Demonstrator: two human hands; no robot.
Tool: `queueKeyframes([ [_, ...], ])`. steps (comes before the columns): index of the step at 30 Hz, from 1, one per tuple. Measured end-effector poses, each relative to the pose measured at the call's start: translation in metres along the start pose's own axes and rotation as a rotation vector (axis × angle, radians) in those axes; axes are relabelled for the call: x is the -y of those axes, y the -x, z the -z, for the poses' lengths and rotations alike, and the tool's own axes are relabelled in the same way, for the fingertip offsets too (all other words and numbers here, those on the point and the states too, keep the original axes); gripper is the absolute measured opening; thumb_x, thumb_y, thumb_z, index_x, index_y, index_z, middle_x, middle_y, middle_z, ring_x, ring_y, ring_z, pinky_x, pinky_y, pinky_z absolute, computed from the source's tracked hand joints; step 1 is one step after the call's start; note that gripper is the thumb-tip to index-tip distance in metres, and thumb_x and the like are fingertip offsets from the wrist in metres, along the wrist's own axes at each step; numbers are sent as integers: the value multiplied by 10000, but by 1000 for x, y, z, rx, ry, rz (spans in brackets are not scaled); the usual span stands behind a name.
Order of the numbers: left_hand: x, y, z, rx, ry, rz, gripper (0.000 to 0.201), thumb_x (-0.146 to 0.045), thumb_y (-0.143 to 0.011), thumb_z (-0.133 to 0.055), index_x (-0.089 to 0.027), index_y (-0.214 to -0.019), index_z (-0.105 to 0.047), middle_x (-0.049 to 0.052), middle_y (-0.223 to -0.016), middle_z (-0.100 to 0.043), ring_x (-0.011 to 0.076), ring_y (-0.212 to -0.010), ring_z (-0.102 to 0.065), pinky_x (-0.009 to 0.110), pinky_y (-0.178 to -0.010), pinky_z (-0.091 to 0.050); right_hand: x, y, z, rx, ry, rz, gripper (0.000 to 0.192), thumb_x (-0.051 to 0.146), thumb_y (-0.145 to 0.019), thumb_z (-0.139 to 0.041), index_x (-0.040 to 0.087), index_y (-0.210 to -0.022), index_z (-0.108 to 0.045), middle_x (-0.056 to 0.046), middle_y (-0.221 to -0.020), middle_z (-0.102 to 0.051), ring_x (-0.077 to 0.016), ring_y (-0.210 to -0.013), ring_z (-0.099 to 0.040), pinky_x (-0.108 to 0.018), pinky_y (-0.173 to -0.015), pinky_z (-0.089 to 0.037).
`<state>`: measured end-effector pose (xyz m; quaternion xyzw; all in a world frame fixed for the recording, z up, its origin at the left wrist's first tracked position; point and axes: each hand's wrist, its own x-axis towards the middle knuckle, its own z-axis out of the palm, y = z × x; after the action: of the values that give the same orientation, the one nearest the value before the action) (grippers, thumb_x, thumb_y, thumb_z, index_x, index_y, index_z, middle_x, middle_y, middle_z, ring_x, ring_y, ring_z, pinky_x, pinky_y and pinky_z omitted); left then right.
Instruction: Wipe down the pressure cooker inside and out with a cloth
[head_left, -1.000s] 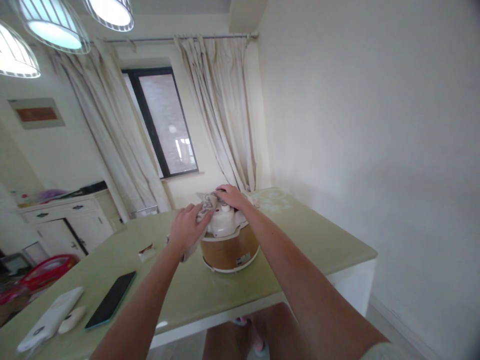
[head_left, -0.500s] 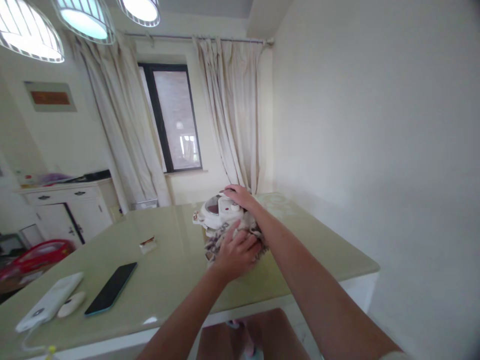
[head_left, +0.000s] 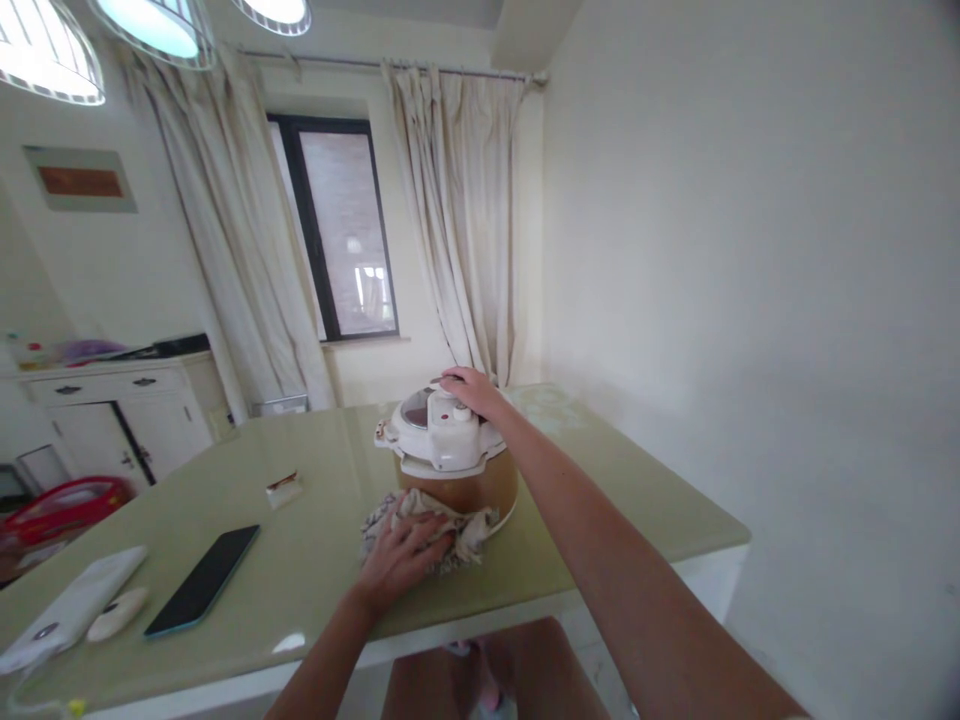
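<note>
Room: pale walls (head_left: 750, 250), cream curtains (head_left: 469, 220) on both sides of a dark-framed window (head_left: 345, 230), caged lamps (head_left: 45, 50) glowing at upper left.
Far left: a white cabinet (head_left: 112, 410) with things on its top; low in front of it, a red object (head_left: 67, 510), too blurred to name.
Tabletop (head_left: 622, 480): light green and glossy, with a whitish pattern near its far end.
Cooker (head_left: 457, 450): upright on the tabletop, its white lid in place over a brown body.
Right hand (head_left: 472, 390): on top of the lid, fingers bent over the upper part; I cannot tell whether it grips or only presses.
Left hand (head_left: 405, 560): laid over a crumpled, patterned cloth (head_left: 465, 540), fingers stretched out rather than balled up, well apart from the right hand.
Cloth: bunched on the tabletop at the near foot of the cooker, hiding part of its base.
Left of the hands: a dark-screened phone (head_left: 202, 580) lying flat; a small white oval case (head_left: 118, 613) between it and a long white device (head_left: 75, 610); a little packet (head_left: 283, 490) farther back.
Below the edge: the person's bare legs (head_left: 420, 690).
</note>
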<state>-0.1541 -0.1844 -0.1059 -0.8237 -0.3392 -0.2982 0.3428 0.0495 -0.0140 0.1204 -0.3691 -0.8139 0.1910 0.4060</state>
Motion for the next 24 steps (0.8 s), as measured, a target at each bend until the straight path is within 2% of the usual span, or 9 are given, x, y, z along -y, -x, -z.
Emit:
queueKeyframes([
  [3,11,8,-8,-141,96,479,327,-235,-844,-658,-268,-1160,-733,141,-1283,-741,346,-1204,-700,551,-1030,-579,1,0,0,-8,6,-6,298,354,-971,-659,248,-1223,-780,-55,-1310,-762,-238,-1254,-670,-350,-1107,-472],
  [6,25,-6,-19,-241,282,1011,416,-477,-925,-572,-185,-1211,-650,193,-1228,-720,365,-1190,-690,563,-1011,-580,1,0,0,-5,3,-8,301,354,-974,-654,235,-1222,-775,-63,-1322,-755,-229,-1260,-667,-337,-1112,-461],
  [8,40,-23,-21,-205,394,1223,452,-525,-978,-476,-175,-1217,-633,182,-1144,-750,363,-1127,-719,557,-978,-591,1,0,0,-1,6,-6,297,345,-975,-651,226,-1219,-771,-69,-1322,-754,-224,-1260,-665,-328,-1111,-457],
  [11,62,-48,-12,-108,557,1356,426,-514,-974,-487,-198,-1199,-664,166,-1150,-778,378,-1149,-726,567,-1013,-568,0,-1,-1,2,15,3,288,347,-980,-644,235,-1212,-770,-60,-1309,-757,-215,-1245,-669,-319,-1105,-457],
  [13,69,-60,-1,-125,631,1355,425,-527,-973,-499,-222,-1207,-678,145,-1241,-765,377,-1231,-696,558,-1064,-542,-1,-2,-2,3,18,6,289,356,-981,-641,235,-1210,-769,-57,-1301,-758,-213,-1236,-670,-314,-1098,-458],
  [15,64,-66,8,-182,613,1322,450,-572,-989,-481,-243,-1224,-679,122,-1320,-736,374,-1298,-656,554,-1096,-521,-1,-2,-2,4,18,6,285,361,-980,-643,230,-1199,-770,-58,-1290,-761,-212,-1229,-671,-310,-1091,-460],
  [19,11,-55,8,-311,359,1252,446,-576,-1019,-454,-241,-1239,-650,125,-1198,-727,357,-1149,-689,547,-987,-569,1,-2,-2,2,6,6,275,364,-979,-646,222,-1181,-769,-59,-1263,-766,-212,-1201,-676,-307,-1062,-469],
  [22,-43,-43,-2,-409,92,969,350,-451,-997,-556,-227,-1249,-652,133,-1076,-703,323,-1013,-680,519,-877,-591,3,-2,-2,2,4,-3,276,352,-976,-651,203,-1175,-771,-72,-1241,-769,-218,-1173,-685,-310,-1043,-478],
  [24,-71,-46,-9,-339,-2,645,366,-393,-940,-660,-251,-1276,-676,146,-1130,-726,326,-1010,-678,548,-897,-579,3,-1,-1,0,8,-11,276,344,-975,-655,201,-1183,-769,-76,-1250,-767,-221,-1180,-684,-315,-1049,-478],
])
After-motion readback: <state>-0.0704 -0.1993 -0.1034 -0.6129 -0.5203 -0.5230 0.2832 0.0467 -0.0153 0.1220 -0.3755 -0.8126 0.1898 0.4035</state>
